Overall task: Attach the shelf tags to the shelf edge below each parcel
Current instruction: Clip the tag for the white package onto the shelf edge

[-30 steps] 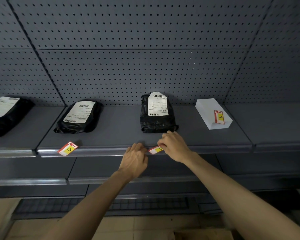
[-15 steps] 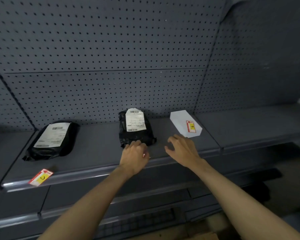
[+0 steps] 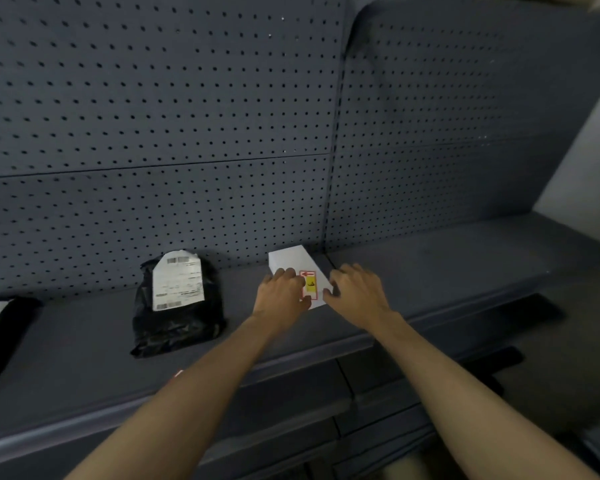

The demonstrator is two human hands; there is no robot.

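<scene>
We flank the shelf tag atop the white parcel: left hand touching it, nearer; right hand unclenched beside.

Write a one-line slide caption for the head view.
Both hands, left and right, reach the shelf tag lying on the white parcel.

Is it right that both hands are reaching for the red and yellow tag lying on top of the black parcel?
Not quite. In the head view, the left hand and right hand reach the red and yellow tag, but it lies on the white parcel, not the black parcel.
</scene>
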